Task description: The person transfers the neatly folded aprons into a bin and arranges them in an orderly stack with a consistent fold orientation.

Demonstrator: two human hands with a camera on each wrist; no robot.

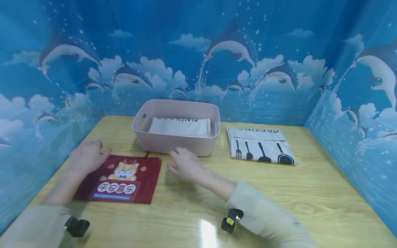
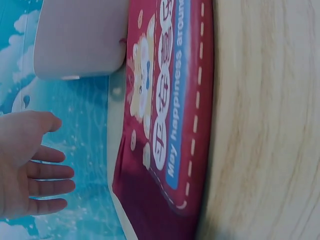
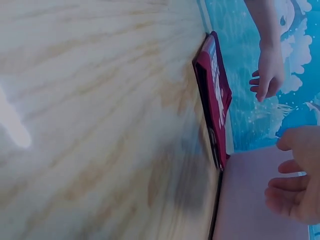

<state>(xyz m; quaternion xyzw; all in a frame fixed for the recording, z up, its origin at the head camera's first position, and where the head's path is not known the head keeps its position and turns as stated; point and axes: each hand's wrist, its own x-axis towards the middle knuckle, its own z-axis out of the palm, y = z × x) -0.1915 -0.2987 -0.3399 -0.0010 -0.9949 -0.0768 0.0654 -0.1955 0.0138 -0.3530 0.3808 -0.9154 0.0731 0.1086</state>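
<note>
Left grip point(image 1: 87, 156) and right grip point(image 1: 187, 164) spread loosely, empty; only wrist views show left clear of bag point(image 2: 160, 205).

The right sleeve point(image 1: 263, 210) is pale cream, loose and softly creased, with a small dark bluish mark point(image 1: 296, 223) on its cloth. At the cuff of the right sleeve sits a boxy black device point(image 1: 227, 226) on a black band point(image 1: 237, 212), with a yellow patch point(image 1: 230, 221) and a shiny metallic piece. Well left of the right sleeve, the left sleeve point(image 1: 37, 225) matches it, bearing a black unit point(image 1: 78, 227). Both hands point(image 1: 187, 165) are bare.
</note>
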